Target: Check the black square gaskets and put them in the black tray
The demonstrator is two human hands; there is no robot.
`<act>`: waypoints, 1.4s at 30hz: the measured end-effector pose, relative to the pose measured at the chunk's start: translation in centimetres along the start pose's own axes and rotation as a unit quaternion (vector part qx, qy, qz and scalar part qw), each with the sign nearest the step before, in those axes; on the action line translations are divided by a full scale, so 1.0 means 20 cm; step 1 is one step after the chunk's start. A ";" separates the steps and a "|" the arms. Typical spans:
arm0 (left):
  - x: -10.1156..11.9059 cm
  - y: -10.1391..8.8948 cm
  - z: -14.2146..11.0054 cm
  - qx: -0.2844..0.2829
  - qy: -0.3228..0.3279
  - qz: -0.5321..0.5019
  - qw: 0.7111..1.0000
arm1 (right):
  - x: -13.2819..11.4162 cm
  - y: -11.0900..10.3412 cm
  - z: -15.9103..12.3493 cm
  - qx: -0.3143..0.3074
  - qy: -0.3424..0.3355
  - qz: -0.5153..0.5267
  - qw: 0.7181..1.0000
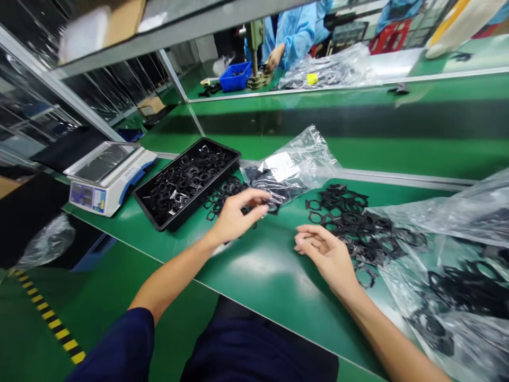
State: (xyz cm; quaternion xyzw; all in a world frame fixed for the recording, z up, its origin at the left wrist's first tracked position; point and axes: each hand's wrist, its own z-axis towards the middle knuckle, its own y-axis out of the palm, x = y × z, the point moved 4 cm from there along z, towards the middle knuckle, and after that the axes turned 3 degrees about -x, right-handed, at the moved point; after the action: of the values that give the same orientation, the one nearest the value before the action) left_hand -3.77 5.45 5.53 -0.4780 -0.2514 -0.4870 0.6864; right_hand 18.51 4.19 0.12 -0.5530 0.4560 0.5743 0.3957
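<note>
My left hand (238,215) hovers over the green tabletop, its thumb and fingers apart and nothing visible between them. Just behind it lie a small pile of black ring-shaped parts (217,201) and a clear plastic bag (308,156) with a white label and black parts inside. My right hand (328,257) has its fingers curled and the thumb drawn in against them; no part shows in its grip. Beside that hand, to the right, spreads a loose heap of flat black ring-shaped parts (353,217).
A black tray (161,225) full of similar parts stands left, next to a white scale (107,180). At right lies a large plastic bag (421,212) of parts. A metal shelf edge (191,29) crosses above. Across the bench sit a person in blue (298,37) and a blue bin (236,78).
</note>
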 end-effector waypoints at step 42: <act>-0.27 -0.28 -0.01 -0.259 0.094 0.432 0.859 | -0.03 -0.06 -0.01 0.018 -0.222 -0.385 0.896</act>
State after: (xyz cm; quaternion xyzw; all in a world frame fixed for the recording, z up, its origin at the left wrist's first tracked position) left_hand -11.00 7.14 3.43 -0.6507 0.1813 -0.2320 0.6999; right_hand 19.74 4.44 0.61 -0.5360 0.1177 0.4770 0.6865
